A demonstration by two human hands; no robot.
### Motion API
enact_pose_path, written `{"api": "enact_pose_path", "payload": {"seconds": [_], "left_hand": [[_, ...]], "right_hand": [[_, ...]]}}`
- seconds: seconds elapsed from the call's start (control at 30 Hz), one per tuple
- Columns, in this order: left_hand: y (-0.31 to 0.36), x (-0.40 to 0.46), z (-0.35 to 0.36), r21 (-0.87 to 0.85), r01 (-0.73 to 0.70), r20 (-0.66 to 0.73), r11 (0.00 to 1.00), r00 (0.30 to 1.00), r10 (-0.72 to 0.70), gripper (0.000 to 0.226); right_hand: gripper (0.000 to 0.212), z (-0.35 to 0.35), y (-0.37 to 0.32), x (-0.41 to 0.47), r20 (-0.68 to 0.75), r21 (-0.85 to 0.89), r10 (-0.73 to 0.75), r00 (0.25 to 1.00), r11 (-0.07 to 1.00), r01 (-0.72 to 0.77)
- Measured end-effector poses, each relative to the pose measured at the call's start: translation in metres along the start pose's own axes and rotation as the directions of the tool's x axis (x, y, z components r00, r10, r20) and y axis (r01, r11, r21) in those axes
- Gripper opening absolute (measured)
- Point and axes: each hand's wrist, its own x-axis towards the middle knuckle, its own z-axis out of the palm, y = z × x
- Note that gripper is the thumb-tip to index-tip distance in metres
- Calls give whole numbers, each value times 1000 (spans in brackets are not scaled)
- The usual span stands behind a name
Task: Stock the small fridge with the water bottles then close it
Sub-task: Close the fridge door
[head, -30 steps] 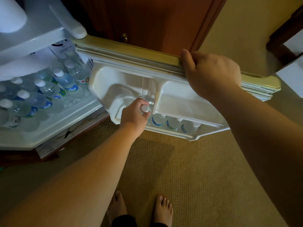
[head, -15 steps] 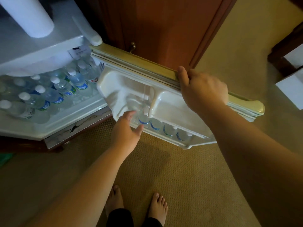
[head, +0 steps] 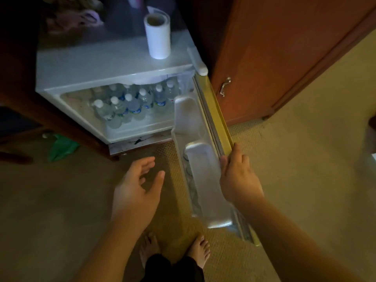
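Fridge door [head: 205, 127], rigid, bottle-laden so likely heavy-swinging: right hand [head: 238, 178] grip clamped on its top edge; left hand [head: 136, 188] open, empty.

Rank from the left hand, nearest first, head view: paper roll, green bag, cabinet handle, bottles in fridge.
From the left hand:
1. Bottles in fridge, straight ahead in the open compartment.
2. Green bag, on the carpet to the left. Close to 1, order unsure.
3. Cabinet handle, ahead-right on the wooden door.
4. Paper roll, atop the fridge.
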Motion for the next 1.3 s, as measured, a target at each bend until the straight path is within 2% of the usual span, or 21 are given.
{"api": "enact_pose_path", "payload": {"seconds": [0.13, 0.2, 0.33, 0.47, 0.67, 0.77, 1.0, 1.13, 1.23, 1.3], "left_hand": [[-1, -1, -39, 3, -8, -70, 1000, 997, 8, 38], [-5, 4, -57, 38, -20, -97, 999, 995, 23, 39], [-16, 18, -90, 137, -40, -107, 990, 993, 55, 44], [-18, 34, -112, 251, -93, -42, 963, 993, 107, 54], [-30, 58, -106, 470, -142, 190, 871, 980, 58, 69], [-37, 80, -104, 573, -141, 169, 807, 984, 52, 71], [-44, 138, -110, 632, -131, 92, 764, 991, 94, 77], [-41, 170, -120, 665, -145, 109, 733, 989, 97, 97], [-35, 193, -124, 686, -158, 121, 710, 987, 102, 103], [-33, 203, -125, 702, -157, 125, 694, 987, 96, 109]], "right_hand": [[64, 35, -46, -27, 8, 102, -172, 985, 980, 170], [65, 52, -71, -31, -5, 26, -289, 957, 957, 289], [72, 73, -121, -28, 83, -70, -382, 920, 919, 388], [71, 85, -157, -14, 152, -148, -472, 869, 858, 492], [66, 87, -193, 40, 229, -289, -607, 761, 704, 649], [67, 90, -213, 57, 225, -318, -643, 732, 662, 679], [67, 96, -244, 91, 210, -340, -662, 719, 640, 689], [69, 94, -257, 113, 239, -363, -666, 706, 613, 701], [80, 92, -265, 128, 242, -400, -684, 689, 577, 713], [96, 90, -269, 134, 268, -427, -671, 691, 560, 710]]}}
